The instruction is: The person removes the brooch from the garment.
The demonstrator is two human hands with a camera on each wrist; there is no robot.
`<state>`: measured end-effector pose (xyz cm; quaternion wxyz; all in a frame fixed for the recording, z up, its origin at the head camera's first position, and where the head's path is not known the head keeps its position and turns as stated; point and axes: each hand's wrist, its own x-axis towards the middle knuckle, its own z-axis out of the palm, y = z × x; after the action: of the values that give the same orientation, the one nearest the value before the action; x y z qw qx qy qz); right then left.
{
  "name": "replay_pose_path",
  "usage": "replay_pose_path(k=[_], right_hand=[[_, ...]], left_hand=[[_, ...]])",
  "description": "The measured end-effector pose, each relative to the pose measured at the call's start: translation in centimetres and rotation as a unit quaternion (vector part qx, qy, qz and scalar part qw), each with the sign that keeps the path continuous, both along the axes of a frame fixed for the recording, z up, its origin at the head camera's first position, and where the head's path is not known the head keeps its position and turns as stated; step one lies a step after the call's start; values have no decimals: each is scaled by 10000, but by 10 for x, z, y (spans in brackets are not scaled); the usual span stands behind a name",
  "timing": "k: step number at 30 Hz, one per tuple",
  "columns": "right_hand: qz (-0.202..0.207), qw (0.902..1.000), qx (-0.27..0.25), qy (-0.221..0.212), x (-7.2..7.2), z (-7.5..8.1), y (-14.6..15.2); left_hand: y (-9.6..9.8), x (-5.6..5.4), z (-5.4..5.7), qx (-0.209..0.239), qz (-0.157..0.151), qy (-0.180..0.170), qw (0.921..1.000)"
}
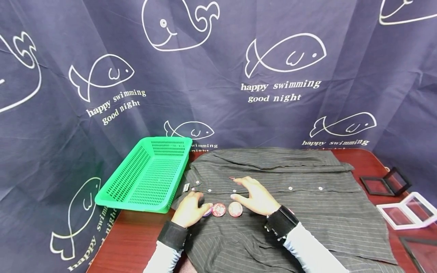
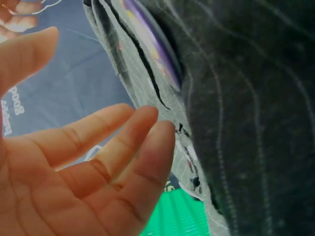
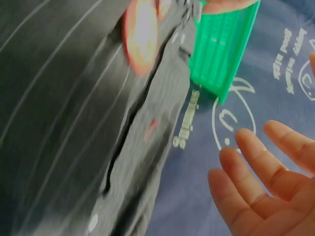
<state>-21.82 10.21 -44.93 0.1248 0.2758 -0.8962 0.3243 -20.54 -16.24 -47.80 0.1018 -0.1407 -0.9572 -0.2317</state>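
A dark grey pinstriped shirt (image 1: 331, 212) with small white buttons lies spread over the table. Near its left end, three round badges form a row: a purple one (image 1: 207, 211), a red patterned one (image 1: 219, 209) and a pale one with a red rim (image 1: 235, 209). My left hand (image 1: 188, 209) is beside the purple badge, partly covering it in the head view; the left wrist view shows its fingers extended, with nothing in them. To the right of the pale badge hovers my right hand (image 1: 257, 196), fingers spread and holding nothing. A small red item (image 3: 151, 129) lies on the shirt.
A green plastic basket (image 1: 186, 167) stands at the left on the reddish-brown table (image 1: 136, 235). Along the right edge are a black frame (image 1: 370, 185), a white frame (image 1: 392, 223) and another dark frame (image 1: 409, 246). A blue fish-print curtain (image 1: 222, 83) hangs behind.
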Motion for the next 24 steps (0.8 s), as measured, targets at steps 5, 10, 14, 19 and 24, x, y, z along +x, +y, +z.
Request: replay_pose_path(k=[5,10,14,19,24], right_hand=[[260,9988,-75,-412,-1,-2,-17],[460,9971,6,-605,-3,-8,-28],[576,9971,98,-489,-4,-12,-33],[608,9968,149,-495,-6,-13,-39],[625,9959,324,-561,-10,-15,-46]], left_hand=[[-1,0,-5,93,-123,-112,9998],[-4,0,-8,116,-290,-175,9994],[-5,-1,-10,121,-393,-171,9990],[-5,-1,-10,171,-410,-141,9989],[-5,-1,-10,148,-406,-127,9990]])
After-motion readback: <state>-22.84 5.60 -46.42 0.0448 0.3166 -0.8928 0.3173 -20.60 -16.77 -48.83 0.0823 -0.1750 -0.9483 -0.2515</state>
